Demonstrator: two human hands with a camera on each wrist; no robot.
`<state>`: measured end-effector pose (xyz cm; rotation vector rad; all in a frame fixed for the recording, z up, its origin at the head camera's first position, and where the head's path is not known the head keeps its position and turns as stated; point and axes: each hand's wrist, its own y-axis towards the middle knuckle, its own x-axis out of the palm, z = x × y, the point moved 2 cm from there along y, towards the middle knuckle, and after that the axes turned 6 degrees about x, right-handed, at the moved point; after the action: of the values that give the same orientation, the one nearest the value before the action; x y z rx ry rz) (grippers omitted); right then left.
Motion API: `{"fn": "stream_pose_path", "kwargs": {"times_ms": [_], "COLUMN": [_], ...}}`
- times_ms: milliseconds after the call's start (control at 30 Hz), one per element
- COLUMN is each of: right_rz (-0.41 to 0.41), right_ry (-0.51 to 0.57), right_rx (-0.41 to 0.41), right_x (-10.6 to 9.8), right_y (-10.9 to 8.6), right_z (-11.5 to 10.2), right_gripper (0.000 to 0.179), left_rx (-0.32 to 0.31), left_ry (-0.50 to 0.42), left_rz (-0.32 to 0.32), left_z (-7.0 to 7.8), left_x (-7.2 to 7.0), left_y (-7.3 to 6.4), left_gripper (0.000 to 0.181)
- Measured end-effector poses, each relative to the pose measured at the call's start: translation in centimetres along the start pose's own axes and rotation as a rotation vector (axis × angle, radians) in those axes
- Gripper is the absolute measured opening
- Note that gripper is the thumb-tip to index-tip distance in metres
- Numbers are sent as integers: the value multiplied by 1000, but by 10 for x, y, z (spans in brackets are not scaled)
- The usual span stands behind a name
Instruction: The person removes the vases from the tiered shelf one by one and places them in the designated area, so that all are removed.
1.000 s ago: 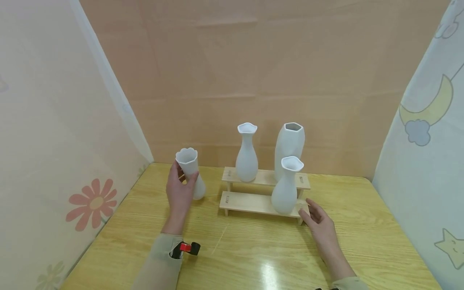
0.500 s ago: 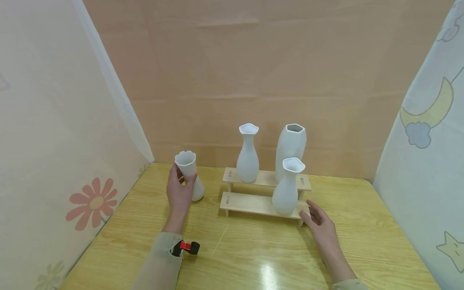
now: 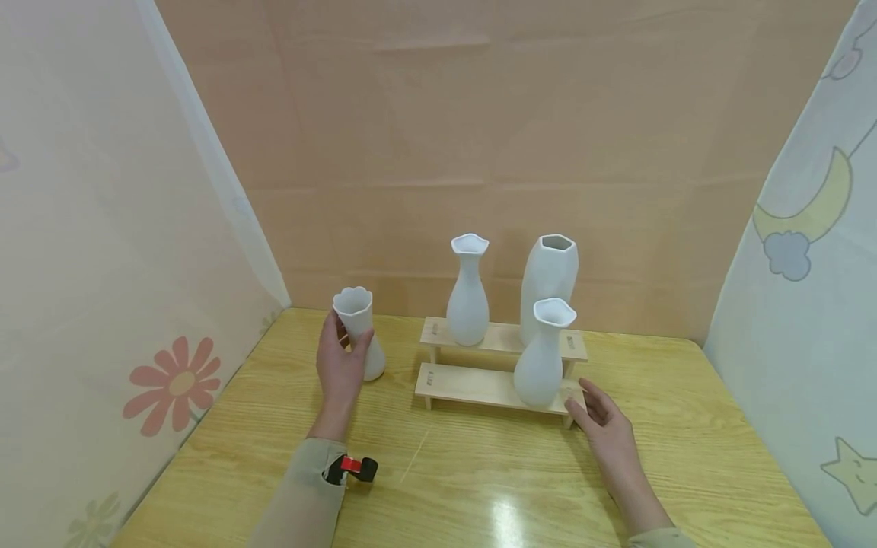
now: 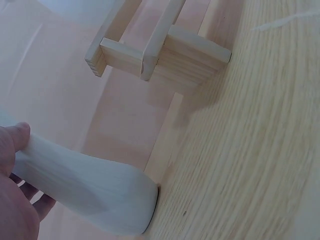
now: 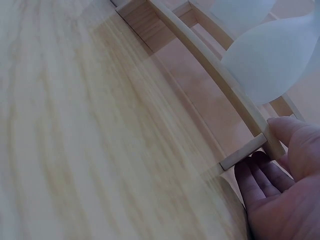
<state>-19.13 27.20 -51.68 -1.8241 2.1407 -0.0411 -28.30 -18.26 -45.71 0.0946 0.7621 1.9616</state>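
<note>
My left hand holds a white vase with a scalloped rim, thumb on one side and fingers round the other. The base of this vase is right at the tabletop in the left wrist view. To its right is a two-step wooden stand. At the stand's lower right end, my right hand grips the board, its thumb on top and the other fingers below by the leg. A white narrow-necked vase stands on the lower step, close to that hand.
On the upper step are another narrow-necked white vase at left and a taller, angular white vase at right, partly hidden by the lower one. An orange-brown cloth hangs behind the wooden table, with patterned curtains at both sides.
The scalloped vase in my left hand has come down slightly. My right hand and the stand have stayed in place.
</note>
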Motion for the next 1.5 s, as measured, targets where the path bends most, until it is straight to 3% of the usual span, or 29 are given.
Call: {"fn": "stream_pose_path", "kwargs": {"times_ms": [433,767,1233,1500], "right_rz": [3,10,14,13], "right_ry": [6,14,-22,-16], "right_rx": [-3,-12,-9,-4], "right_x": [0,1,-1,0], "right_y": [2,1,0,0], "right_z": [1,0,0,-1], "right_gripper": [88,87,88,87], "left_rx": [0,10,-15,-8], "left_ry": [-78,-45,-35,-33], "left_rz": [-47,-68,-84,-82], "left_z": [2,-2,-4,5], "left_x": [18,29,32,23], "left_y": [10,18,17,9], "left_gripper": [73,71,77,92]}}
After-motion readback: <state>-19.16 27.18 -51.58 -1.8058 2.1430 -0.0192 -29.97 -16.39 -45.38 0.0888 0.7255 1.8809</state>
